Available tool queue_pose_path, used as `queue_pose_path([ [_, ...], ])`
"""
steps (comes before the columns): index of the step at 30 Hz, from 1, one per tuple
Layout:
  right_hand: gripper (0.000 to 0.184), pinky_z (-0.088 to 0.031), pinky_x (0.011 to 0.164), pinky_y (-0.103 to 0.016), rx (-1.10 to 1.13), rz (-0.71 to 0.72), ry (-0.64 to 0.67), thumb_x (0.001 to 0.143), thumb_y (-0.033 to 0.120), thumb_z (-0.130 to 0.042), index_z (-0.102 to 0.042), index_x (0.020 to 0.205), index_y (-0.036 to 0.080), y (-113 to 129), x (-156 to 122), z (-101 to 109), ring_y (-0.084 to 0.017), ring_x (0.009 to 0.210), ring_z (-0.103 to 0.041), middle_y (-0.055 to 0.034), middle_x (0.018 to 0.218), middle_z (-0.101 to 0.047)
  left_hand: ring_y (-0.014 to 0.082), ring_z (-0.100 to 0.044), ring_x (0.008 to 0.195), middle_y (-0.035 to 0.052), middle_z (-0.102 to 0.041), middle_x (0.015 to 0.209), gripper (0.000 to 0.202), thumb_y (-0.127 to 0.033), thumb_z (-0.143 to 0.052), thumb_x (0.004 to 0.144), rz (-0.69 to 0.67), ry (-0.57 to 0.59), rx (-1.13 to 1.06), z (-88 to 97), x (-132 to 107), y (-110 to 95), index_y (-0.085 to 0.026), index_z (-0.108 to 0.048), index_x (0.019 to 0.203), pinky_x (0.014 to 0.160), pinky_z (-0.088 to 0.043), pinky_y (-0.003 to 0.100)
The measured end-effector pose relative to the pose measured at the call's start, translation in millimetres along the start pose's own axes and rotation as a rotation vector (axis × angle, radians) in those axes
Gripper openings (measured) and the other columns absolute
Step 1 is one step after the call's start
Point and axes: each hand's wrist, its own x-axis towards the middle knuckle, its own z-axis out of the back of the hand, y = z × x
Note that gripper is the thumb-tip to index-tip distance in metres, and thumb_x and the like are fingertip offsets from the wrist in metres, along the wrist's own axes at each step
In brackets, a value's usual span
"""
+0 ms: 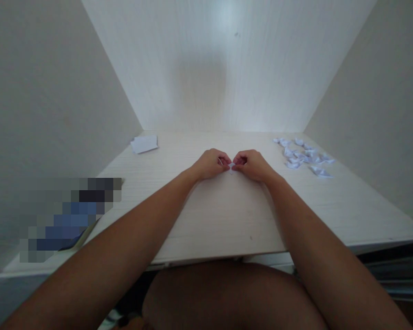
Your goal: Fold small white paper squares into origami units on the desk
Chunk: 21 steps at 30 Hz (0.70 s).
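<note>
A small piece of white folded paper [231, 166] is pinched between my two hands, just above the middle of the white table. My left hand [214, 164] is closed, with thumb and fingertips on the paper's left side. My right hand [251, 165] grips the right side in the same kind of pinch. The fingertips nearly meet, and they hide most of the paper, so its exact shape cannot be made out.
Several folded white paper boats [298, 156] lie in a loose group at the back right. A small stack of white paper sheets [145, 144] sits at the back left. Against the left wall leans a blurred-out, framed object [72, 222]. Walls enclose the table [209, 224] on three sides.
</note>
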Motion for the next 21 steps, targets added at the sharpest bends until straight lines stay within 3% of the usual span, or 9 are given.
queue_pose_path([
  [10, 0.026, -0.060, 0.083, -0.040, 0.014, 0.008, 0.030, 0.099, 0.036, -0.065, -0.067, 0.115, 0.016, -2, -2, 3, -0.019, 0.095, -0.069, -0.0073, 0.113, -0.070, 0.0172, -0.070, 0.084, 0.0048, -0.073, 0.096, 0.022, -0.033, -0.067, 0.097, -0.047, -0.027, -0.020, 3.6, -2, 4, -0.013, -0.071, 0.105, 0.082, -0.059, 0.037],
  [13, 0.024, -0.060, 0.082, -0.039, 0.033, 0.040, 0.042, 0.099, 0.035, -0.066, -0.068, 0.110, 0.015, 0, -6, 7, -0.018, 0.090, -0.070, -0.0056, 0.106, -0.071, 0.0154, -0.068, 0.075, 0.0045, -0.076, 0.088, 0.015, -0.025, -0.069, 0.093, -0.060, -0.040, -0.027, 4.8, -5, 6, -0.014, -0.076, 0.102, 0.075, -0.054, 0.031],
  [18, 0.010, -0.056, 0.074, -0.031, 0.093, 0.124, 0.069, 0.088, 0.019, -0.074, -0.077, 0.098, 0.018, 6, -13, 11, -0.016, 0.076, -0.070, -0.0027, 0.086, -0.078, 0.0138, -0.063, 0.066, 0.0022, -0.078, 0.079, 0.016, -0.022, -0.071, 0.084, -0.079, -0.017, -0.049, 8.8, -30, 4, -0.020, -0.082, 0.095, 0.066, -0.045, 0.026],
  [21, 0.011, -0.054, 0.071, -0.028, 0.129, 0.184, 0.116, 0.086, 0.021, -0.073, -0.080, 0.095, 0.021, 11, -16, 13, -0.017, 0.074, -0.071, -0.0020, 0.084, -0.080, 0.0130, -0.061, 0.063, 0.0016, -0.077, 0.079, 0.019, -0.023, -0.069, 0.084, -0.062, -0.020, -0.084, 8.9, -47, -3, -0.020, -0.082, 0.098, 0.064, -0.044, 0.026],
])
